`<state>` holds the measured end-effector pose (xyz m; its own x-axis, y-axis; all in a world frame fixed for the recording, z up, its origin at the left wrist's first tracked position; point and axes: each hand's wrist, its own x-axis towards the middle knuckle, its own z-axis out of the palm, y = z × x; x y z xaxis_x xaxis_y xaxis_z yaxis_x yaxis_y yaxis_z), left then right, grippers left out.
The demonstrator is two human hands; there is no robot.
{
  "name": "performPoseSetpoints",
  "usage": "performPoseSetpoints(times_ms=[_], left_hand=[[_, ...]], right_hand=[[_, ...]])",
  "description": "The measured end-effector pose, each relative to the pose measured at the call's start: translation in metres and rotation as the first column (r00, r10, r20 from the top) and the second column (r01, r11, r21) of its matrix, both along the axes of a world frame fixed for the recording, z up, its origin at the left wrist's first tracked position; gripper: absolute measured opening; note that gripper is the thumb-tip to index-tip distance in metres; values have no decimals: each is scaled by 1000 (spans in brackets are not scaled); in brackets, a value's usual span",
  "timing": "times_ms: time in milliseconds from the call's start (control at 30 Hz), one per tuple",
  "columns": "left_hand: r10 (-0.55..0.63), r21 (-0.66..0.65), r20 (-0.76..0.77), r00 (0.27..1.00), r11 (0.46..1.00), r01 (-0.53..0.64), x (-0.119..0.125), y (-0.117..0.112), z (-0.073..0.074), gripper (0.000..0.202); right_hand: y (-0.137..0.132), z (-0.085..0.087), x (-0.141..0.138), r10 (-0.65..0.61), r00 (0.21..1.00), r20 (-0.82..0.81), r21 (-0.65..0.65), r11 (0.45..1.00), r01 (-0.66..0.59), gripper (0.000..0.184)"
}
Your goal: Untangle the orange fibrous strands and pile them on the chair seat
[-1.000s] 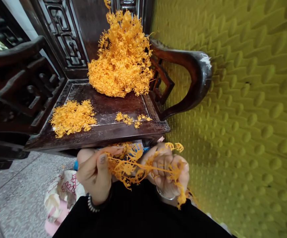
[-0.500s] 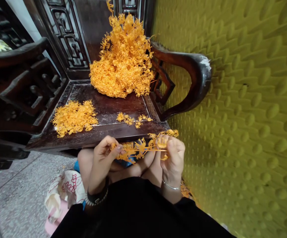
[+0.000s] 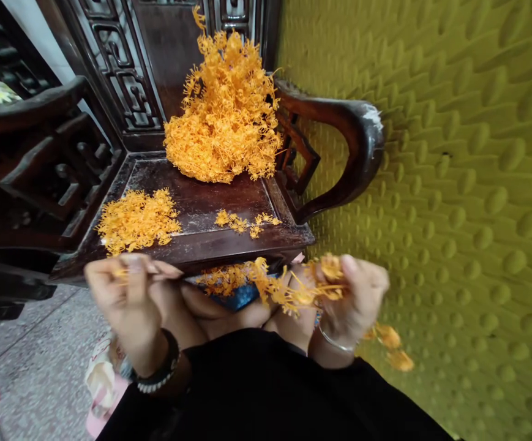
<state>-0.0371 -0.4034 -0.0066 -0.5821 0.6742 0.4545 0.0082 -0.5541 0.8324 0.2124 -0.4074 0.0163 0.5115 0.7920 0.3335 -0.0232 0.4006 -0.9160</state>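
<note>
My right hand [image 3: 357, 297] is closed around one end of a strand of spidery orange plastic flower pieces [image 3: 293, 294], which stretches leftward over my lap. My left hand [image 3: 125, 294] is off to the left, in front of the chair seat's edge, with its fingers curled in. A bit of orange plastic shows between those fingers, slightly blurred. Close behind my left hand lies a small heap of loose orange pieces [image 3: 137, 220] on the seat. Blurred orange pieces [image 3: 392, 346] hang or fall beside my right wrist.
A tall pile of orange plastic pieces [image 3: 224, 116] fills the back of the dark wooden chair seat [image 3: 196, 205]. Several loose ones [image 3: 233, 220] lie near its front edge. A curved armrest [image 3: 362, 147] stands beside a textured yellow-green wall [image 3: 458, 196]. A pink-and-white bag [image 3: 104, 386] rests on the floor.
My hands have moved apart, the left one leftward and the right one rightward. The strand, earlier held taut between both, now stays with my right hand only.
</note>
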Motion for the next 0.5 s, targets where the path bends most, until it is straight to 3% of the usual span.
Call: performPoseSetpoints(times_ms=[67, 133, 233, 333, 400, 500], left_hand=[[-264, -46, -4, 965, 964, 263, 19, 0, -1, 21], [-425, -184, -62, 903, 894, 408, 38, 0, -2, 25], [-545, -356, -281, 790, 824, 442, 55, 3, -1, 27], [-670, -452, -461, 582, 742, 496, 62, 8, 1, 27], [-736, -518, -475, 483, 677, 522, 66, 11, 1, 27], [-789, -576, -447, 422, 615, 539, 69, 14, -3, 31]], right_hand=[[10, -3, -6, 192, 981, -19, -44, 980, -193, 55], [20, -5, -13, 372, 927, -54, -68, 925, -375, 60], [32, -6, -20, 542, 837, -78, -104, 831, -547, 61], [36, -9, -24, 602, 792, -98, -111, 784, -610, 58], [37, -12, -25, 614, 782, -109, -107, 775, -623, 57], [39, -17, -28, 585, 800, -134, -116, 793, -599, 57]])
